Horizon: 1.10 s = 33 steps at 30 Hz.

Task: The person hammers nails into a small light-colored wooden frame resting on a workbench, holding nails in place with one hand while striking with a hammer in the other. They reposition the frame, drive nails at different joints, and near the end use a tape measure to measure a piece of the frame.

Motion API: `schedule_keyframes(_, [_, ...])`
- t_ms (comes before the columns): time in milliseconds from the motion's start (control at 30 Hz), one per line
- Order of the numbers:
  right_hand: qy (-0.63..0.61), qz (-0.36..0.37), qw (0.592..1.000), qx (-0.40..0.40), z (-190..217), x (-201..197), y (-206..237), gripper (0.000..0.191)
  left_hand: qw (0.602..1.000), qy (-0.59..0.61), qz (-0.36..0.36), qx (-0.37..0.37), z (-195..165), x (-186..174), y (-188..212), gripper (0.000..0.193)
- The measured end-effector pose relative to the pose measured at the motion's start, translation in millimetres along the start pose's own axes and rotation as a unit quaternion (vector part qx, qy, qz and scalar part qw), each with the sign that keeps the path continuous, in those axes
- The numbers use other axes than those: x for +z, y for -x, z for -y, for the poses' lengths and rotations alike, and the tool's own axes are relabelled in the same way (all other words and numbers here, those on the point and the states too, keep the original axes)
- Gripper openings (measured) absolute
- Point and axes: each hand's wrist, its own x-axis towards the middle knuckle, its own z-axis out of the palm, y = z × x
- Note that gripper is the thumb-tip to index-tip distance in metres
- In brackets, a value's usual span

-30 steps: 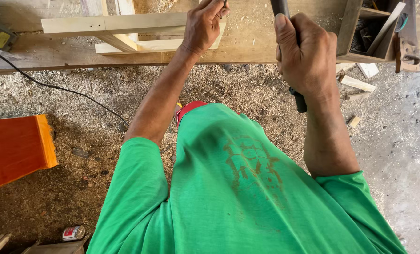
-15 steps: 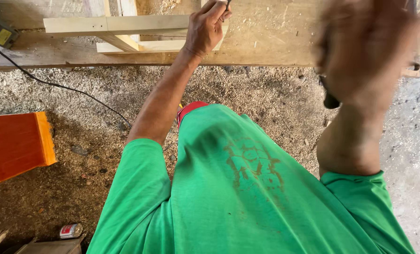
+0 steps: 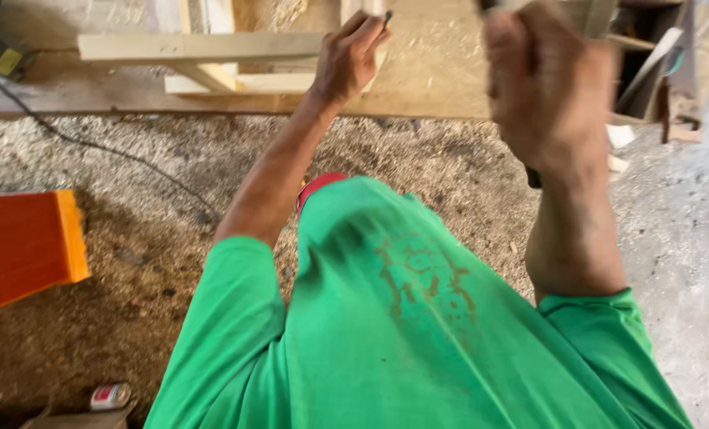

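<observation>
Left hand (image 3: 353,59) fingers pinch a thin nail; blurred right hand (image 3: 546,83) fingers grip a dark handle (smooth).

right hand (image 3: 549,83) motion-blurred, its tool handle (image 3: 533,176) mostly hidden

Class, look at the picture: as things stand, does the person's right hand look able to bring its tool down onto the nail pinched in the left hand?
Probably yes. The right hand, blurred, is raised beside the left hand, and nothing stands between them; the left fingers sit close to the nail.
</observation>
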Motion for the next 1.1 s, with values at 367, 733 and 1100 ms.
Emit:
schedule_keyframes(367, [0.083,0.071,0.991,0.080,-7.5,67.7,-13.3,0.034,1.000,-0.019,-0.005,0.012,1.7,2.7,0.9,0.013])
schedule_keyframes(733, [-0.060,0.010,0.994,0.086,-10.0,45.6,-1.8,0.047,0.998,-0.019,0.003,-0.053,-11.2,-8.9,-5.6,0.010])
schedule_keyframes(1100, [-0.095,0.024,0.979,0.178,-5.5,49.2,15.1,0.047,0.958,-0.159,-0.150,-0.187,-3.1,6.7,-50.6,0.013])
